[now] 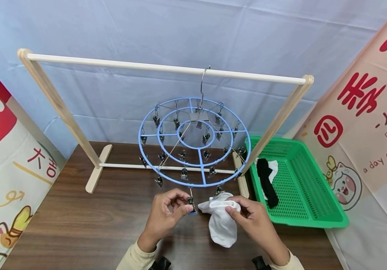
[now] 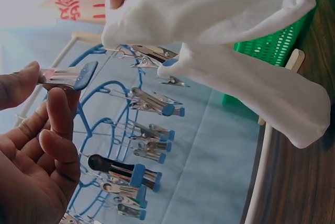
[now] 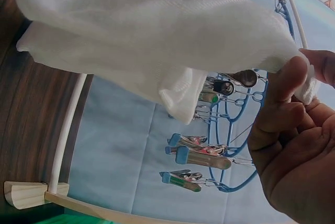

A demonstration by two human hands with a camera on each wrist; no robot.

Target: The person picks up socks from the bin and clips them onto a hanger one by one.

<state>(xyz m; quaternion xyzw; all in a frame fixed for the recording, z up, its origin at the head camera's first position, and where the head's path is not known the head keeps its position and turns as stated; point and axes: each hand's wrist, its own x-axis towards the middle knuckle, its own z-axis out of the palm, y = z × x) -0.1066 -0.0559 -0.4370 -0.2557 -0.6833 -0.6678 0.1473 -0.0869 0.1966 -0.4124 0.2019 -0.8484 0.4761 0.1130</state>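
My left hand [image 1: 163, 217] pinches a metal clip [image 2: 63, 76] with a blue tip between thumb and fingers. The clip dangles from the front rim of a round blue clip hanger [image 1: 201, 167]. To the right, my right hand [image 1: 254, 221] pinches the edge of a white sock [image 2: 209, 14], which droops over the table. A second white sock [image 2: 261, 90] shows beneath it in the left wrist view, its narrow end at another clip of the hanger. In the head view the two socks overlap, so their outlines are hard to separate.
The hanger hooks onto the white top bar [image 1: 112, 63] of a wooden rack, with several other clips dangling. A green basket [image 1: 315, 224] at the right holds a black sock [image 1: 267, 183] and some white fabric [image 1: 273, 168]. Below lies a brown wooden table [image 1: 61, 225].
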